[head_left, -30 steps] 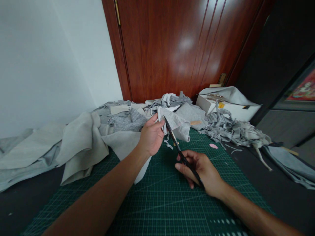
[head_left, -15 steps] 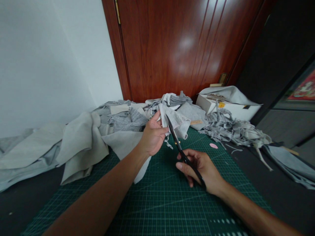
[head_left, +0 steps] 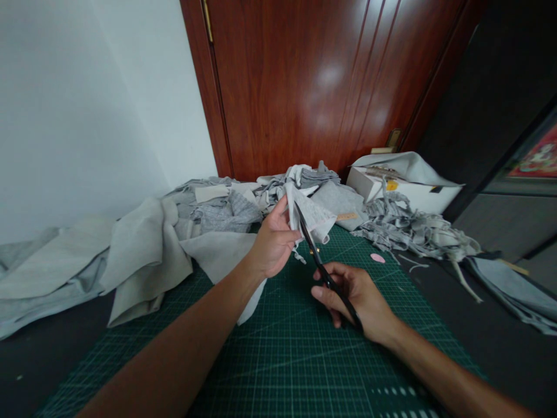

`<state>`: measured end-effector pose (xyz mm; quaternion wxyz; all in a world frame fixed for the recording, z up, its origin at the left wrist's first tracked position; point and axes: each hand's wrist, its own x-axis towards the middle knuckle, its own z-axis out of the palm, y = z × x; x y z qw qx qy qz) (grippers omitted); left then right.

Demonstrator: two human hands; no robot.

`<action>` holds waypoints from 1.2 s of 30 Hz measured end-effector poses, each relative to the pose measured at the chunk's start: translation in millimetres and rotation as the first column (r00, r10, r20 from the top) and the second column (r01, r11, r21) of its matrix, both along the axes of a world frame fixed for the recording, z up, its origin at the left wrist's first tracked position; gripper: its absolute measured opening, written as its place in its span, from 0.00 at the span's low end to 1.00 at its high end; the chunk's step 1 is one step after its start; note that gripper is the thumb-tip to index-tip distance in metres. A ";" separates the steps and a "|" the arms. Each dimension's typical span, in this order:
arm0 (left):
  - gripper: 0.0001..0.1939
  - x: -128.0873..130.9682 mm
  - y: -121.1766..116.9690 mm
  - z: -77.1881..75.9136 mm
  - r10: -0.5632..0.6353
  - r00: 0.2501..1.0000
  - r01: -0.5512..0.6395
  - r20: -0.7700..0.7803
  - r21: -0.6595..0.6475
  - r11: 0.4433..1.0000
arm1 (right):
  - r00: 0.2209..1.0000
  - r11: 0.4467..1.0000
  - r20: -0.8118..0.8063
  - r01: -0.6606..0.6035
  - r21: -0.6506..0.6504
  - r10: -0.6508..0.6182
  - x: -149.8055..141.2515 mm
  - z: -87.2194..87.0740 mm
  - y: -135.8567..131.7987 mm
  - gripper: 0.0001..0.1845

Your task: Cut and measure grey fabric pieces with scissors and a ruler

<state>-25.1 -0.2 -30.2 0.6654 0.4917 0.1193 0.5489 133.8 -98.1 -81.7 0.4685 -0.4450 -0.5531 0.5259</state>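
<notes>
Grey-white cloth (head_left: pixel 314 213), above green mat (head_left: pixel 296 354), is pinched by left hand (head_left: pixel 273 247), fingers nearly closed; black scissors (head_left: pixel 321 269), in curled right hand (head_left: pixel 364 299), blades at cloth; trimming, apparently, next snip wanting tautness.

Dim, cool light leaves the pale wall (head_left: pixel 108 116) at upper left softly lit, while whitish glare spots the glossy door (head_left: pixel 270 87) near top centre. The right edge sinks toward black. Soft shadow darkens the green mat (head_left: pixel 278 354) mid-frame; wide-angle distortion stretches the edges, and fine detail looks smeared.
</notes>
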 end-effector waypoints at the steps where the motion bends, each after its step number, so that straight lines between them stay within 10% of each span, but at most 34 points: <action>1: 0.42 -0.2 0.0 0.0 -0.005 1.000 0.005 -0.007 0.004 1.000 | 1.000 1.000 0.003 0.000 0.000 0.000 0.1 0.1 0.2 0.27; 36: 0.44 -2.9 -3.6 3.8 -0.056 0.998 0.056 -0.016 0.014 0.998 | 0.996 1.000 0.086 -0.004 0.005 0.004 -1.5 2.2 -4.0 0.24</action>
